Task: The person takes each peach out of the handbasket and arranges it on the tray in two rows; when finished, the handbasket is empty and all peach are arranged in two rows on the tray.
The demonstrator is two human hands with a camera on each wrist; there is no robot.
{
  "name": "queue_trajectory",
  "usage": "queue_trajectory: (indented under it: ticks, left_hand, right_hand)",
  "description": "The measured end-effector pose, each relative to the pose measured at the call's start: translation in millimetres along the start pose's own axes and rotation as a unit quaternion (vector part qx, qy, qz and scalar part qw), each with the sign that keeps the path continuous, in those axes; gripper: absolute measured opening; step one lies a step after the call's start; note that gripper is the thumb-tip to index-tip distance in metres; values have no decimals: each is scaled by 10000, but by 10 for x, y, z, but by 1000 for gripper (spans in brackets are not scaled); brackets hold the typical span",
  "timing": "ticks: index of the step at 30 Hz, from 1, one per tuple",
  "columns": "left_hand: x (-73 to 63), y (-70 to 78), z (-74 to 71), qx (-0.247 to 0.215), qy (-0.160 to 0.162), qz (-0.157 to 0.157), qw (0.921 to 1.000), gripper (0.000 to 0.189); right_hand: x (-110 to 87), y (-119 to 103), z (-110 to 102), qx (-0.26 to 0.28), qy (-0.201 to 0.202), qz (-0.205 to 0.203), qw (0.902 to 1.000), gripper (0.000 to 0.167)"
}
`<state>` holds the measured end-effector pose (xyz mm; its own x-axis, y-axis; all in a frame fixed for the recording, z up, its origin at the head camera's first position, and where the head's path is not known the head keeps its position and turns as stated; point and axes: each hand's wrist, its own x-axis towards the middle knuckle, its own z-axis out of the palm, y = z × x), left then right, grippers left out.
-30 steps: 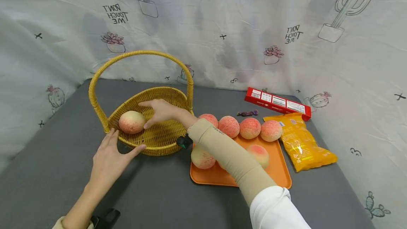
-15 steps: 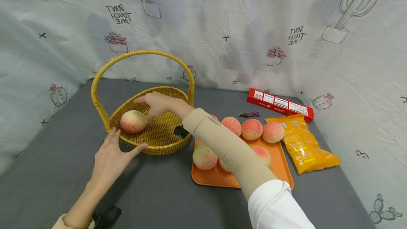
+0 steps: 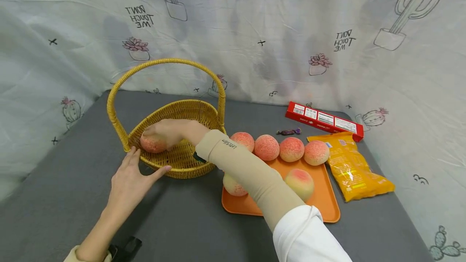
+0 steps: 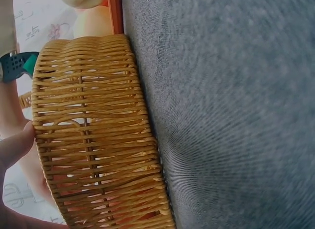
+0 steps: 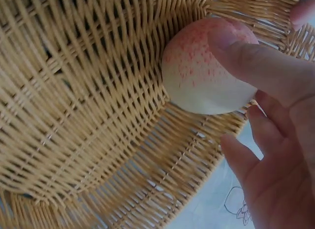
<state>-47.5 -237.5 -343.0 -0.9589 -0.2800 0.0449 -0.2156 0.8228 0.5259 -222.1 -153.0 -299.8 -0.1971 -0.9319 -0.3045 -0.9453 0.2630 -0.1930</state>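
A yellow wicker basket (image 3: 198,110) with a tall hoop handle stands at the left of the table. Inside its left end lies a pink and cream peach (image 3: 153,144), which my right hand (image 3: 172,129) grips from above. Seen from the right wrist, the thumb lies across the peach (image 5: 197,86), while the other fingers are on its far side, partly hidden. My left hand (image 3: 129,183) rests on the basket's front left rim, thumb and fingers spread wide. In the left wrist view, that thumb tip touches the woven wall (image 4: 98,130).
Right of the basket is an orange tray (image 3: 324,197) holding several peaches (image 3: 267,147), some hidden under my right forearm. A red box (image 3: 324,120), a wrapped candy (image 3: 289,132) and a yellow snack bag (image 3: 353,169) lie behind and beside it. A patterned cloth backs the table.
My right hand has moved left and down over the peach in the basket and taken hold of it. The peach now shows a redder side. My left hand stays on the rim.
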Motion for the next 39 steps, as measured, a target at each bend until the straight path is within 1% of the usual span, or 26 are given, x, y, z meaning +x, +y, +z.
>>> queue_trajectory:
  ticks: [2, 4, 6, 7, 10, 13, 16, 19, 26, 28, 31, 34, 37, 39]
  left_hand:
    - [-1, 3, 3, -16, -1, -6, 10000, 109]
    - [-1, 4, 4, -25, 1, -3, 10000, 109]
    - [-1, 1, 4, -40, 3, -8, 10000, 109]
    - [-2, -1, 4, -46, 5, -16, 10000, 109]
    - [-5, -10, 5, -36, 47, -12, 10000, 108]
    - [-1, -14, 7, -10, 90, 14, 10000, 107]
    - [5, -13, 9, 1, 97, 20, 10000, 107]
    - [11, -8, 7, 7, 49, -10, 10000, 108]
    - [22, -2, -2, 14, -9, -5, 10000, 108]
    - [23, -3, -4, 20, -8, -4, 10000, 108]
    - [21, 0, -6, 34, -21, -26, 10000, 108]
    - [19, 7, -9, 38, -47, -32, 10000, 109]
    - [15, 12, -15, 44, -67, -18, 10000, 109]
    - [16, 14, -17, 43, -68, -12, 10000, 109]
  right_hand:
    - [18, -13, 12, -153, -17, 36, 9999, 71]
    - [34, -19, 19, -395, -23, 169, 9991, 72]
    - [45, -21, 21, -636, -4, 402, 9972, 69]
    - [45, -21, 22, -669, 1, 565, 9962, 67]
    - [37, -5, 24, -553, 101, 996, 9934, 63]
    - [17, 39, 36, -262, 204, 1174, 9925, 64]
    - [-6, 80, 40, -76, 121, 1253, 9920, 73]
    - [-25, 108, 35, -53, -4, 1292, 9916, 78]
    - [-59, 144, 34, -462, -217, 1285, 9904, 73]
    - [-72, 154, 40, -485, -160, 1257, 9908, 71]
    - [-85, 176, 47, -503, 52, 1174, 9918, 67]
    - [-106, 203, 45, -534, 155, 1224, 9909, 64]
    - [-140, 232, 27, -372, 213, 1310, 9905, 65]
    - [-169, 261, 9, -190, 319, 1289, 9910, 65]
